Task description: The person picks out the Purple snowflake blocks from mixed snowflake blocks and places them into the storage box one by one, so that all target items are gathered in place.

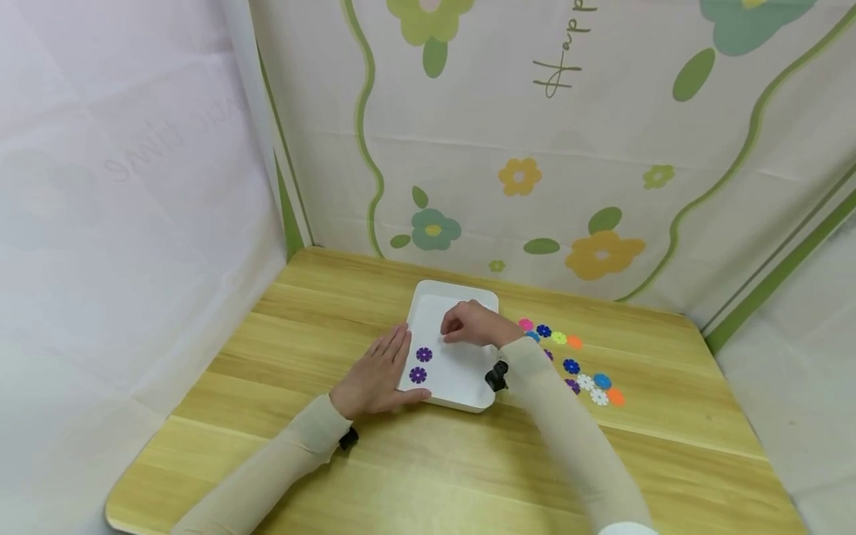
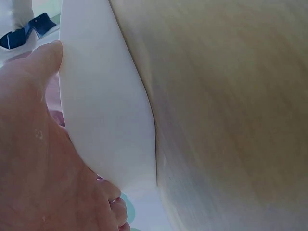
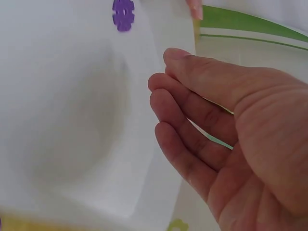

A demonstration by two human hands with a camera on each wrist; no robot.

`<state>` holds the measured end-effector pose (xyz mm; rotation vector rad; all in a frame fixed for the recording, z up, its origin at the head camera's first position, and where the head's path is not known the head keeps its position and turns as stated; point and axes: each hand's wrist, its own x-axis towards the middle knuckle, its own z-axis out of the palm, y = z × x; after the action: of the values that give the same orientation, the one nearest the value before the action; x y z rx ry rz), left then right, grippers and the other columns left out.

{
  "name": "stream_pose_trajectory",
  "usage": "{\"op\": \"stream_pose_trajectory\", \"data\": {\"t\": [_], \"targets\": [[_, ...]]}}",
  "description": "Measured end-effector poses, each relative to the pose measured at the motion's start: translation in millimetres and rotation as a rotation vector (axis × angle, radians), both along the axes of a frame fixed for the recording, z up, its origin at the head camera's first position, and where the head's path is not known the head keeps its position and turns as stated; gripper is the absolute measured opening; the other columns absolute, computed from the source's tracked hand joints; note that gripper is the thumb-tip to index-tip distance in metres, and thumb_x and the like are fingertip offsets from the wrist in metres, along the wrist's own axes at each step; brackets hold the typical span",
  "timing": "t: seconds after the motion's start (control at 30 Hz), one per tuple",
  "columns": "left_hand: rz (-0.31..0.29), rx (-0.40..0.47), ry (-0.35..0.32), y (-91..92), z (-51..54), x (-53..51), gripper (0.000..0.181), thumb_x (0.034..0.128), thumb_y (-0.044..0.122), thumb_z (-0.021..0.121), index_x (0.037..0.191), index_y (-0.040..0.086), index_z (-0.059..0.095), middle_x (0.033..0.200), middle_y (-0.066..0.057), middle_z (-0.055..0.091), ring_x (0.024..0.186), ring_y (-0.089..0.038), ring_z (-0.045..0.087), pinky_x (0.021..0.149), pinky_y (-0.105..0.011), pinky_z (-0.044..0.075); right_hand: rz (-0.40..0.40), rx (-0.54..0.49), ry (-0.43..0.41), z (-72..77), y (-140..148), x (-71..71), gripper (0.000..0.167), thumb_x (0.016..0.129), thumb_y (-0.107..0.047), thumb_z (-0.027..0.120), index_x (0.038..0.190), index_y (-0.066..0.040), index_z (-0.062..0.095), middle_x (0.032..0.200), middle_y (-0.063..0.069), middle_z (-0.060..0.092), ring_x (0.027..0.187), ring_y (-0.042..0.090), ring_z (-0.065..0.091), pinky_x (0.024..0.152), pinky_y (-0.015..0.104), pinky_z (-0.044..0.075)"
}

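Note:
A shallow white tray lies on the table, with two purple flower-shaped discs, one above the other, near its left side. My left hand rests flat along the left edge, fingers straight, thumb over the near corner; the left wrist view shows this hand against the tray's outer wall. Over the tray's middle is my right hand. In the right wrist view my right hand has bent fingers and the thumb close to the index finger; whether something small is between them cannot be seen.
Right of the tray, several coloured discs lie scattered on the table, among them pink, dark blue, white and orange. A printed cloth hangs behind the table.

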<state>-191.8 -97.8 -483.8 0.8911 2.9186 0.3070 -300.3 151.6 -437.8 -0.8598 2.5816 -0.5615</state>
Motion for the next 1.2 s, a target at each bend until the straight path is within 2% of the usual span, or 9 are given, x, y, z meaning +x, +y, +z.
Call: {"op": "stream_pose_trajectory", "data": {"t": [0.23,0.4,0.53,0.7,0.87,1.03,1.2], "targets": [[0.000,-0.016,-0.018,-0.4,-0.1,-0.6,0.116,0.0968,0.079,0.049,0.166,-0.007,0.015,0.177,-0.024,0.008,0.166,-0.039,0.013,0.133,-0.054,0.021,-0.036,-0.039,0.033,21.1,46.8,11.0,0.018,0.101,-0.011,0.073,0.115,-0.002,0.077,0.108,0.007,0.079,0.098,0.017,0.074,0.091,0.036,0.063],[-0.008,-0.014,-0.021,-0.5,0.4,-0.2,0.115,0.0969,0.079,0.048,0.166,-0.008,0.015,0.177,-0.024,0.007,0.166,-0.038,0.012,0.133,-0.054,0.021,-0.086,-0.046,0.054,23.7,82.3,18.8,0.021,0.102,-0.009,0.070,0.120,0.000,0.076,0.111,0.010,0.077,0.097,0.018,0.073,0.090,0.040,0.063],[-0.019,-0.007,-0.015,-0.1,0.8,0.2,0.115,0.0974,0.078,0.048,0.165,-0.008,0.015,0.176,-0.025,0.008,0.165,-0.039,0.012,0.133,-0.055,0.021,-0.108,-0.048,0.063,17.8,104.3,26.8,0.020,0.100,-0.007,0.071,0.119,-0.001,0.077,0.108,0.010,0.078,0.095,0.018,0.074,0.088,0.040,0.064],[-0.019,-0.003,-0.008,-0.8,-0.1,0.0,0.115,0.0975,0.078,0.048,0.165,-0.008,0.015,0.176,-0.025,0.008,0.165,-0.039,0.012,0.133,-0.054,0.021,-0.101,-0.030,0.055,2.6,120.0,38.5,0.019,0.099,-0.009,0.074,0.116,-0.003,0.077,0.106,0.007,0.078,0.093,0.015,0.073,0.083,0.034,0.064],[-0.013,-0.010,-0.005,-1.6,-1.4,-0.5,0.115,0.0972,0.079,0.047,0.166,-0.007,0.014,0.176,-0.025,0.007,0.166,-0.039,0.012,0.133,-0.054,0.021,-0.043,-0.018,0.105,-12.6,121.2,55.6,0.022,0.096,-0.009,0.077,0.117,-0.002,0.077,0.109,0.009,0.079,0.097,0.018,0.074,0.086,0.035,0.064],[-0.016,-0.008,-0.013,-1.9,-0.9,-0.4,0.115,0.0974,0.079,0.047,0.166,-0.008,0.014,0.176,-0.025,0.007,0.165,-0.039,0.011,0.133,-0.054,0.021,-0.037,-0.037,0.085,-25.1,116.2,70.7,0.021,0.095,-0.010,0.079,0.115,-0.004,0.077,0.106,0.005,0.078,0.095,0.016,0.073,0.083,0.033,0.064],[-0.017,-0.002,-0.013,-1.9,-0.5,0.4,0.115,0.0978,0.079,0.047,0.166,-0.008,0.013,0.176,-0.025,0.007,0.165,-0.039,0.012,0.133,-0.054,0.020,-0.061,-0.032,0.083,-36.3,112.8,77.0,0.020,0.095,-0.016,0.081,0.112,-0.008,0.078,0.103,0.002,0.075,0.091,0.011,0.069,0.080,0.028,0.062]]}}
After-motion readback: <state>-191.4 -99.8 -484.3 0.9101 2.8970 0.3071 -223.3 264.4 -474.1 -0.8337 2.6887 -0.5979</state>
